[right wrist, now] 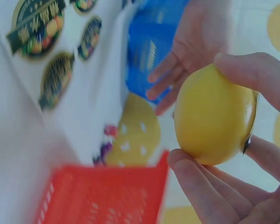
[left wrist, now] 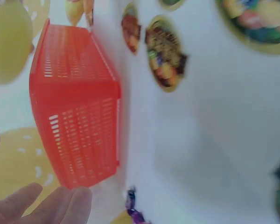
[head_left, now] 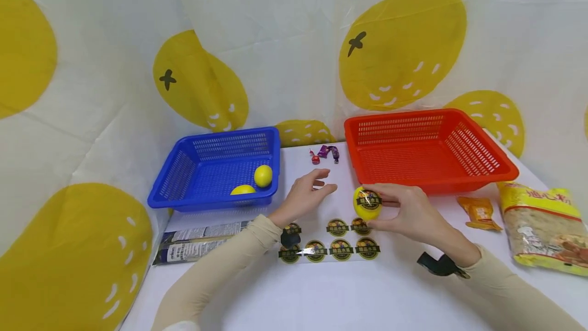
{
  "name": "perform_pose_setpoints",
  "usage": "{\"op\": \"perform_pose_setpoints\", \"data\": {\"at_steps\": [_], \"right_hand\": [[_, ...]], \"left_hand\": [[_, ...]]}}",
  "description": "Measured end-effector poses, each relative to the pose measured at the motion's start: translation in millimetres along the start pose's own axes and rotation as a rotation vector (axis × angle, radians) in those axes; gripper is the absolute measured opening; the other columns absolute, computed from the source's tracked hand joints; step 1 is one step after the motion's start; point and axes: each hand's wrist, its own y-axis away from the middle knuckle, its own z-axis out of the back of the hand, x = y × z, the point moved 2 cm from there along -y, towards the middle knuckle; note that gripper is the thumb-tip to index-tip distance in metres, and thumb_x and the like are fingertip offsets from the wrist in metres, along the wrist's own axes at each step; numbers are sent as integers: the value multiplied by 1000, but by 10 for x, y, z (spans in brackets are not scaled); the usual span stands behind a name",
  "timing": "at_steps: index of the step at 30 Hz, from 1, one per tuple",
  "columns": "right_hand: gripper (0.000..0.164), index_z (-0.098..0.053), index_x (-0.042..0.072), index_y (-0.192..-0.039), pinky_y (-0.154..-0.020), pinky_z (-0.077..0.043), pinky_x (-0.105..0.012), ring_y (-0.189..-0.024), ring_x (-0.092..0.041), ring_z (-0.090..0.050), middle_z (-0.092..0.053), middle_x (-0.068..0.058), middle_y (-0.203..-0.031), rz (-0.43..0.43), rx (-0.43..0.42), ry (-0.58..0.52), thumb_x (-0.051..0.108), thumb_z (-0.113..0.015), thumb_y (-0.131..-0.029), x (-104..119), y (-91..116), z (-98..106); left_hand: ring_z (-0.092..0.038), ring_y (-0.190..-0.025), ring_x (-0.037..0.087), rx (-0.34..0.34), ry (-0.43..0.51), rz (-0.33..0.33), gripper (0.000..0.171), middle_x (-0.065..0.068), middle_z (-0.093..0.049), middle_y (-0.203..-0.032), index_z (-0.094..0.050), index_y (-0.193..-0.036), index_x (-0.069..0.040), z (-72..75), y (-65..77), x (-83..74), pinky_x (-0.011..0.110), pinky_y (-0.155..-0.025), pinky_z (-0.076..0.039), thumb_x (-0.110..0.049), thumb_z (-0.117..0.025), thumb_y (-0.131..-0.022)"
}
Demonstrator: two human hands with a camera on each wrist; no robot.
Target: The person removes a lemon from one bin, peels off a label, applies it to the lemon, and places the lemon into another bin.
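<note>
My right hand (head_left: 411, 213) holds a yellow lemon (head_left: 366, 214) between thumb and fingers, raised above the table. A dark round sticker (head_left: 369, 199) with gold lettering and fruit pictures is on the lemon's side that faces the head camera. In the right wrist view the lemon (right wrist: 212, 116) shows mostly plain skin, with the sticker's edge lifting at one side. My left hand (head_left: 303, 193) hovers to the left of the lemon, fingers loosely bent and holding nothing. Under and in front of both hands lies a clear sheet of similar stickers (head_left: 341, 250).
A blue basket (head_left: 211, 203) at the left contains two lemons (head_left: 263, 176). A red basket (head_left: 432, 186) stands at back right. Small wrapped candies (head_left: 315, 158) lie between them. Long dark packets (head_left: 197, 252), an orange packet (head_left: 480, 213) and a yellow macaroni bag (head_left: 542, 229) flank the work area.
</note>
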Motion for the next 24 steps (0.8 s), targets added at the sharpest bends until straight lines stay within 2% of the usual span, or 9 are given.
{"op": "perform_pose_setpoints", "data": {"at_steps": [2, 7, 9, 16, 24], "right_hand": [[75, -66, 15, -137, -89, -61, -41, -111, -27, -73, -73, -8, -128, 0, -35, 19, 25, -97, -69, -7, 68, 139], [74, -67, 13, -136, -82, -57, -11, -103, -29, -75, -75, -11, -124, -18, -124, 35, 19, -97, -69, -114, 185, 475], [74, -67, 14, -136, -77, -52, -5, -101, -32, -75, -75, -13, -121, -60, -151, 50, 19, -96, -69, -185, 227, 604], [76, -64, 16, -140, -71, -51, -4, -102, -41, -74, -73, -23, -122, -216, -170, 42, 29, -95, -72, -436, 215, 950], [83, -59, 19, -145, -69, -55, -10, -112, -43, -70, -69, -25, -129, -353, -136, 57, 43, -92, -73, -616, 35, 1250]], "left_hand": [[-67, -123, 28, 5, -10, -15, 57, 8, -62, -147, -54, -148, -20, -10, -70, -60, 43, -102, -56, -44, -65, -97], [-68, -120, 30, 30, -72, -44, 65, 6, -57, -152, -48, -153, -23, -72, -239, -210, 42, -100, -57, -45, -68, -95], [-68, -121, 28, 41, -102, -60, 68, 3, -56, -153, -47, -154, -22, -112, -301, -281, 41, -99, -58, -46, -69, -95], [-46, -148, 24, 59, -213, -116, 77, 6, -48, -160, -42, -156, -11, -250, -457, -428, 42, -121, -40, -49, -68, -95], [-40, -151, 33, 101, -291, -89, 78, 12, -33, -168, -41, -156, -5, -354, -501, -537, 46, -124, -35, -49, -65, -96]]}}
